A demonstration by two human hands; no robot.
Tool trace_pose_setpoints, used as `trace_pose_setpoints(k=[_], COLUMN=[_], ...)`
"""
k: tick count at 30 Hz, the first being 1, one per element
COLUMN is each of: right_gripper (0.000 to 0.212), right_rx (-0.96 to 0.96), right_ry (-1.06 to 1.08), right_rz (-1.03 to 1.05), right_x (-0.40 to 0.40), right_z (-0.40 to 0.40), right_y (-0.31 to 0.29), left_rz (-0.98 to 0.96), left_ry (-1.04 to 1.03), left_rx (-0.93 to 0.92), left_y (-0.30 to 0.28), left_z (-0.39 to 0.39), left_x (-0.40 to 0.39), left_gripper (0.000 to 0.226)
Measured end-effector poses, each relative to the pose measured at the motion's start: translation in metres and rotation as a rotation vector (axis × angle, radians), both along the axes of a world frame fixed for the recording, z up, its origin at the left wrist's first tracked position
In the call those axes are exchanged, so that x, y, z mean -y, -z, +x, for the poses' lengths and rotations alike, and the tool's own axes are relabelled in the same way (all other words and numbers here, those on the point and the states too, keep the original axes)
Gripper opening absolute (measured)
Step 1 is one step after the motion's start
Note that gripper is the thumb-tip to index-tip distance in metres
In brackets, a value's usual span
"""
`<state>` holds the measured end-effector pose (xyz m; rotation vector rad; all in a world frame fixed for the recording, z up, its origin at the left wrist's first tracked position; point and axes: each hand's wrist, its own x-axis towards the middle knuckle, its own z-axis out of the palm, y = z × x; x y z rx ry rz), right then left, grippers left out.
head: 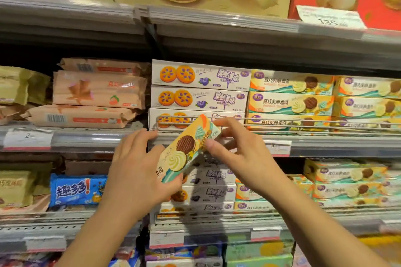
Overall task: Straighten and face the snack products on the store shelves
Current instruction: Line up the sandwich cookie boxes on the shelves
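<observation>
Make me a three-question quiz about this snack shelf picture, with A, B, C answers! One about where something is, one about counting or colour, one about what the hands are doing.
1. Where is the stack of white blueberry cookie boxes?
A. Left of the yellow cookie boxes
B. Right of them
C. On the floor

2. How many white blueberry boxes are in that stack?
A. One
B. Three
C. Six

3. What is happening with the tilted yellow box?
A. It lies flat on the shelf
B. One hand holds it
C. Both hands hold it

Answers: 1 A, the white stack sits just left of the yellow stack. 2 B, three fronts show, the lowest behind the wire rail. 3 C, the left hand grips its lower end, the right hand pinches its upper end.
</observation>
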<state>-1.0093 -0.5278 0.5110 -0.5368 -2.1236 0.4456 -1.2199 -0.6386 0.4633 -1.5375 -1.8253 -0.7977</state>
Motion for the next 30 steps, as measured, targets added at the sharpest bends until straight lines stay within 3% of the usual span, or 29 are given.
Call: trace_pose_setpoints(k=[4, 10, 13, 16, 19, 21, 26, 30], right_gripper=[0.048, 0.029, 0.032, 0.038, 0.04, 0.036, 0.038, 0.042], right_rx=[-0.099, -0.278, -0.515, -0.693, -0.767, -0.771, -0.755, -0.725], right_ry=[-0.082, -0.18, -0.119, 0.024, 0.102, 0.119, 0.126, 0.168], right_rz=[-0.117, -0.077, -0.079, -0.072, -0.085, -0.044, -0.025, 0.026], right_x=[-0.008, -0.032, -0.055, -0.088, -0.114, -0.119, -0.124, -0.128], right_z=[0.015, 0.044, 0.058, 0.074, 0.079, 0.076, 0.075, 0.075], right_y=[0.0, -0.011, -0.004, 0.01, 0.019, 0.019, 0.021, 0.019], left_rz=[0.108, 0.075, 0.183, 0.384, 0.489, 0.458, 0.343, 0.305], left_ry=[-0.023, 0.082, 0.224, 0.21, 0.166, 0.156, 0.25, 0.343], left_rx=[-0.118, -0.131, -0.015, 0.077, 0.347, 0.54, 0.728, 0.855], left_y=[-0.007, -0.021, -0.039, -0.07, -0.104, -0.12, -0.135, -0.134], left_z=[0.027, 0.057, 0.052, 0.027, -0.004, -0.022, -0.039, -0.029], left_x=[-0.003, -0.012, -0.011, -0.012, -0.022, -0.032, -0.047, -0.056], left_gripper=[0.064, 0.071, 0.058, 0.037, 0.04, 0.049, 0.062, 0.04])
